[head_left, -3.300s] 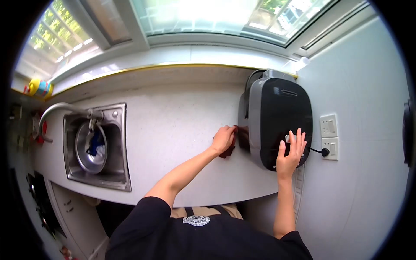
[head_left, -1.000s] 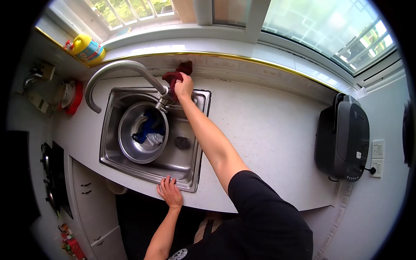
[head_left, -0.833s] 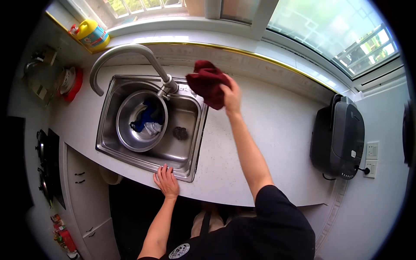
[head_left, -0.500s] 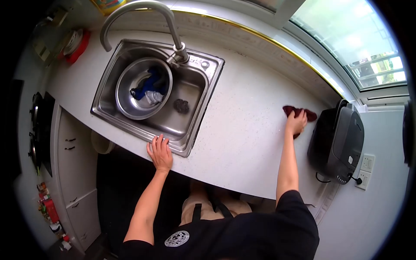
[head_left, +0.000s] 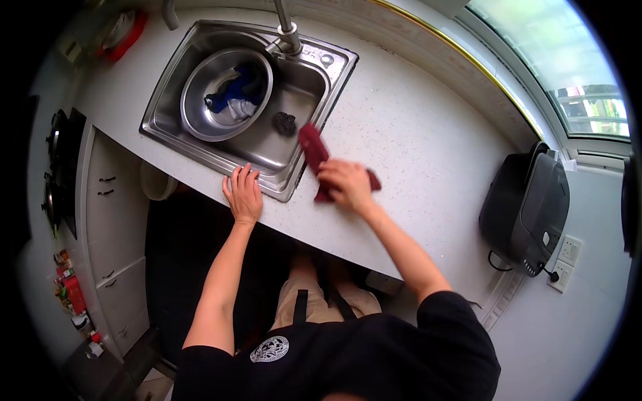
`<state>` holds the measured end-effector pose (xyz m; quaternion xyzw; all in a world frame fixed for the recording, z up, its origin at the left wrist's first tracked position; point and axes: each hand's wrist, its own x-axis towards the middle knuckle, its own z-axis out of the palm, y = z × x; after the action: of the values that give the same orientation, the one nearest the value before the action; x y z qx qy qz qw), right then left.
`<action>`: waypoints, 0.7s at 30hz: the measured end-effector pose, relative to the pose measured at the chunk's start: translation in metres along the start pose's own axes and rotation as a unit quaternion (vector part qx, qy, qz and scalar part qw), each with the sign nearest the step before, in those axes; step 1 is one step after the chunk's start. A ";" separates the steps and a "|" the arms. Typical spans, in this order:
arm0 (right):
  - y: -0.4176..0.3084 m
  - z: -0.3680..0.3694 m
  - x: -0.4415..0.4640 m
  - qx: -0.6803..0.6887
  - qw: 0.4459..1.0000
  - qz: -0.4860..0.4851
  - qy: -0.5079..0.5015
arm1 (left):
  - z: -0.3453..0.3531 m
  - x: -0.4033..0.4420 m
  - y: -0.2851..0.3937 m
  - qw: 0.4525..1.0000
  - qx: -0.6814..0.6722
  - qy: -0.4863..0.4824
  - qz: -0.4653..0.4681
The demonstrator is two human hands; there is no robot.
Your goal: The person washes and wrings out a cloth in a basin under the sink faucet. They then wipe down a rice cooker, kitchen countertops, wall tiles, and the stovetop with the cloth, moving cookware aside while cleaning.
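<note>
My right hand (head_left: 348,185) is closed on a dark red cloth (head_left: 313,148), pressed on the white countertop (head_left: 408,127) just right of the sink. The cloth spreads out on both sides of the fingers. My left hand (head_left: 243,195) lies on the front rim of the steel sink (head_left: 267,179), fingers spread, holding nothing. Inside the sink stands a round metal basin (head_left: 200,123) with blue, dark and pale cloths (head_left: 242,109) in it. A dark scouring pad (head_left: 284,123) rests on the sink floor beside the basin.
A black appliance (head_left: 525,207) stands at the counter's right end, its plug in a wall socket (head_left: 560,275). The faucet (head_left: 289,37) rises behind the sink. A red tray (head_left: 127,39) sits at the back left. Stove parts (head_left: 52,200) lie farther left.
My right hand has wiped the red cloth leftward across the counter, from beside the black appliance to near the sink's right edge. My left hand stays on the sink rim. The view has shifted down.
</note>
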<state>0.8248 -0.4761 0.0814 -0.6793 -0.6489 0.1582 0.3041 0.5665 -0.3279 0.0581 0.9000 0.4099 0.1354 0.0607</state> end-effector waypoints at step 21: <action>-0.047 0.005 -0.124 -0.067 0.973 0.146 0.163 | 0.006 -0.002 -0.002 0.999 -0.005 0.034 0.000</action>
<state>0.7713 -0.5979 0.0849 -0.8024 -0.4932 0.0443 0.3331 0.5653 -0.3282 0.0518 0.8944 0.4112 0.1685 0.0515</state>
